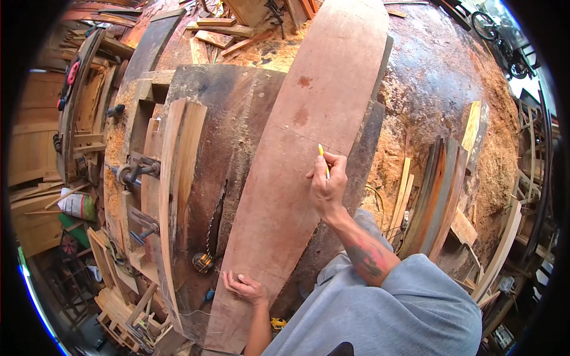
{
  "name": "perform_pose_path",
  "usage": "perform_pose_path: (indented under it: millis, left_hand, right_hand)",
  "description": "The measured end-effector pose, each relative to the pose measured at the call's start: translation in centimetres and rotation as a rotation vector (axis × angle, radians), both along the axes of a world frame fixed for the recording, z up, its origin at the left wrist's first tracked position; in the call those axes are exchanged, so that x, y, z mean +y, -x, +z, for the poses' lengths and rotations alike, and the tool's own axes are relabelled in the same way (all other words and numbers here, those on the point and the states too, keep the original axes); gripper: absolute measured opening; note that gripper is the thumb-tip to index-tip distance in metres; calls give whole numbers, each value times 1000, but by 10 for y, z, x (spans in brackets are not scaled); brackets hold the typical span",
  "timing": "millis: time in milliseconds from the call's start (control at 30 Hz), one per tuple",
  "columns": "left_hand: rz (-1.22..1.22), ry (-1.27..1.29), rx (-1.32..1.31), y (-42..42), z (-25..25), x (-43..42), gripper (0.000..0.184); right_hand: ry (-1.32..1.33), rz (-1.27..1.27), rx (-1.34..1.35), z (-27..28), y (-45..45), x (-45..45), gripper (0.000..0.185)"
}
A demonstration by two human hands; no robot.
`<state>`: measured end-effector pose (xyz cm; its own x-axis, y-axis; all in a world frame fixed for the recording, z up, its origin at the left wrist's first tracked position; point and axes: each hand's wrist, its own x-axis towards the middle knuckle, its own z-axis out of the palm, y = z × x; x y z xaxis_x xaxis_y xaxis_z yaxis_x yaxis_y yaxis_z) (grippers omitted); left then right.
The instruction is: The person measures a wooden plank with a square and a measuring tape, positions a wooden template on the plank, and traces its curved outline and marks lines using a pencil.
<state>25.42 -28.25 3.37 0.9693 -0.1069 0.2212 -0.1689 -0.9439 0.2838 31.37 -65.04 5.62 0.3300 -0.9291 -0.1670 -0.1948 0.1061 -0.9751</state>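
A long, reddish-brown thin wooden board (270, 196) with curved sides lies across the bench. My right hand (329, 184) pinches a yellow pencil (321, 152) over the board's middle, beside a thin dark line that crosses it. Near the board's lower end, my left hand (246, 289) rests on the surface, its fingers loosely apart and slightly bent towards the left edge. Two dark stains mark the board above the line.
The dark workbench (228, 98) lies under the board. Left of it, clamps (139, 170) hold curved timber strips (181, 154). A tape measure (203, 261) sits on the bench. Sawdust (496, 178) and stacked planks (433, 196) cover the floor at right.
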Motion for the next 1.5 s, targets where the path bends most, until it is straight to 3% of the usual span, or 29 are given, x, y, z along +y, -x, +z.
perform_pose_path:
  millis: [100,500,600,900,1067,1300,1500]
  left_hand:
    - [1,14,1,1,0,-1,38]
    - [-20,22,-2,0,1,-1,38]
    - [-14,29,-1,0,1,-2,38]
    - [-13,15,-11,1,0,0,36]
    - [-14,41,-20,0,1,-2,36]
    - [-1,27,-13,1,-2,1,36]
    - [1,33,-14,2,1,-1,37]
  right_hand:
    - [34,-59,-80,-3,3,0,16]
    - [91,68,32,-7,-13,3,18]
    - [1,-23,-62,-2,-9,5,19]
    - [33,79,89,4,-22,7,19]
    - [-24,-21,-58,6,-21,8,20]
    - [88,81,124,1,-26,9,18]
    - [75,120,-1,4,-26,6,15]
